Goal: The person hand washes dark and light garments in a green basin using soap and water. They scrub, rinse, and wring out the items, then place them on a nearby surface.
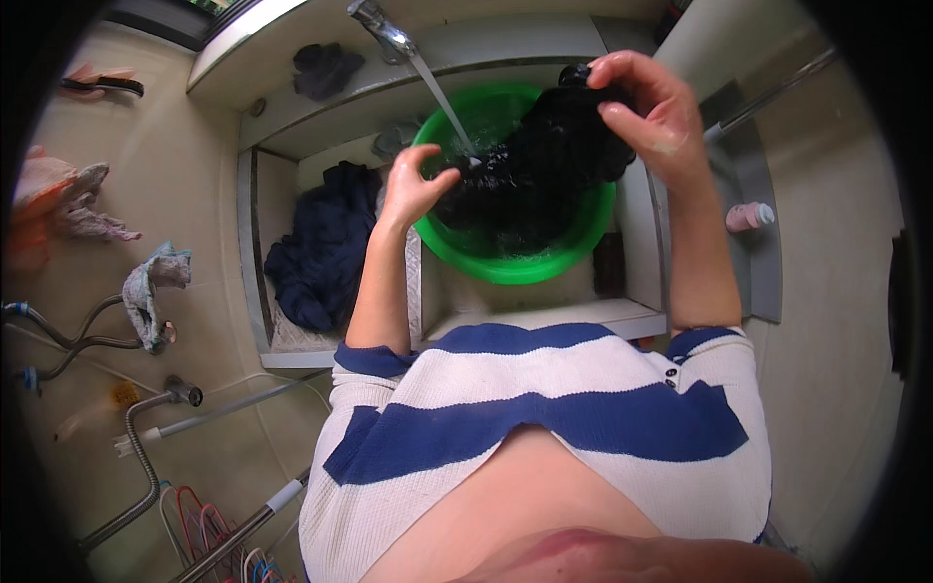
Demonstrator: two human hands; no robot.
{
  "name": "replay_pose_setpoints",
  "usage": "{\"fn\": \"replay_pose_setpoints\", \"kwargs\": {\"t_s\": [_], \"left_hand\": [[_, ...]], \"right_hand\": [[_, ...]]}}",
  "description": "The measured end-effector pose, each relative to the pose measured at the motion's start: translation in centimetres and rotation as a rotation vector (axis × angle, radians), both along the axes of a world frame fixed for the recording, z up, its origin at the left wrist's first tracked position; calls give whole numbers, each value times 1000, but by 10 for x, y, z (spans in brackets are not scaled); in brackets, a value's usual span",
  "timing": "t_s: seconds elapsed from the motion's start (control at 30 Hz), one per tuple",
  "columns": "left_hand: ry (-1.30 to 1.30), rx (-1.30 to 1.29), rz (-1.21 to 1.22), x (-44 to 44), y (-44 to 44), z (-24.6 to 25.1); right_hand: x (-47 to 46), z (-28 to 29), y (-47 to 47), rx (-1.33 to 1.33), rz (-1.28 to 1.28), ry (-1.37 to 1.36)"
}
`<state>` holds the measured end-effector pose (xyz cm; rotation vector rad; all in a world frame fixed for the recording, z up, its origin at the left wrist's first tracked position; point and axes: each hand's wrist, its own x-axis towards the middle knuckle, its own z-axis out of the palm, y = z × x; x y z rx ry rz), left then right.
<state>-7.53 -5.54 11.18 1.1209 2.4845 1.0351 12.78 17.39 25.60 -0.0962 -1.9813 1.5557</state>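
Observation:
A green plastic basin (514,273) stands in the sink, with water and a wet black cloth (539,160) in it. Water runs from the chrome faucet (386,33) onto the cloth. My right hand (652,109) grips an upper part of the cloth between thumb and fingers, lifting it above the basin's right rim. At the basin's left rim, my left hand (423,182) is held with thumb and fingers apart, and nothing shows between them. The lower part of the cloth lies in the water.
Dark blue fabric (324,248) is heaped on the ribbed washboard area (299,331) left of the basin. A dark grey cloth (326,71) lies on the ledge beside the faucet. On the right shelf is a pink bottle (748,217). Hoses and cloths hang on the left wall.

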Motion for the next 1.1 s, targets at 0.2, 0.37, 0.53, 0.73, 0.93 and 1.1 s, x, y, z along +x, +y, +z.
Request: {"fn": "replay_pose_setpoints", "kwargs": {"t_s": [0.2, 0.37, 0.53, 0.73, 0.93, 1.1], "left_hand": [[418, 477, 55, -79, 44, 59], [656, 383, 63, -121, 106, 98], [638, 321, 28, -103, 129, 100], [710, 427, 64, -69, 130, 74], [15, 379, -323, 14, 76, -8], [-310, 7, -251, 57, 28, -51]], "right_hand": [[-13, -108, -7, 265, -95, -309], [-4, -207, -41, 418, 23, -538], [-4, -265, -70, 848, 30, -822], [-49, -306, -56, 536, -68, -1005], [-68, -274, -12, 753, 158, -841], [-32, -181, 18, 98, 68, -621]]}}
